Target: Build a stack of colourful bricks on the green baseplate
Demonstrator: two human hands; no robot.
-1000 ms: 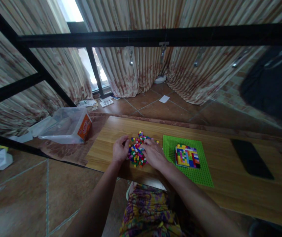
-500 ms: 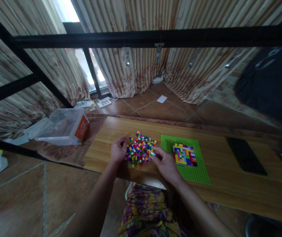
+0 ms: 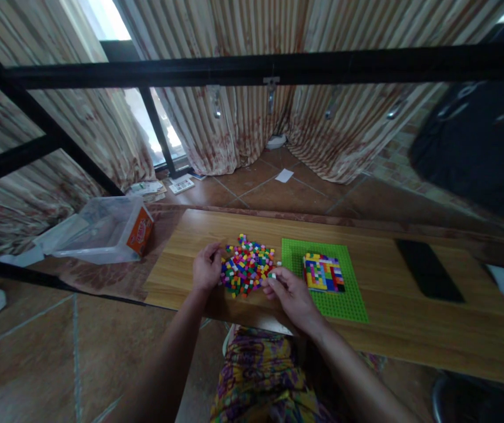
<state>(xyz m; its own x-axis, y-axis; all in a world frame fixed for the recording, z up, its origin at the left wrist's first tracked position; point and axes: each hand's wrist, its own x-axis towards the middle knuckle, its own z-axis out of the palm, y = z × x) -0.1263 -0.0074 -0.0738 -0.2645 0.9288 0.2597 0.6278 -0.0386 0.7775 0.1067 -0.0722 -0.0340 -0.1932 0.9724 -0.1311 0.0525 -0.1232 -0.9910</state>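
Note:
A pile of small coloured bricks (image 3: pixel 247 267) lies on the wooden table (image 3: pixel 388 305). My left hand (image 3: pixel 205 271) rests at the pile's left edge, fingers curled against the bricks. At the pile's lower right edge, my right hand (image 3: pixel 291 294) pinches a small white brick (image 3: pixel 272 275) between thumb and fingers. To the right lies a green baseplate (image 3: pixel 322 279) with a flat square patch of mixed-colour bricks (image 3: pixel 323 272) built on it.
A black phone (image 3: pixel 429 270) lies on the table to the right. A clear plastic box with an orange label (image 3: pixel 106 229) stands on the low ledge at the left. Black metal bars (image 3: pixel 252 66) cross overhead. Curtains hang behind, above a tiled floor.
My right hand has drawn back from the top of the pile to its lower right edge, now pinching a white brick. The view has shifted slightly; my left hand stays put.

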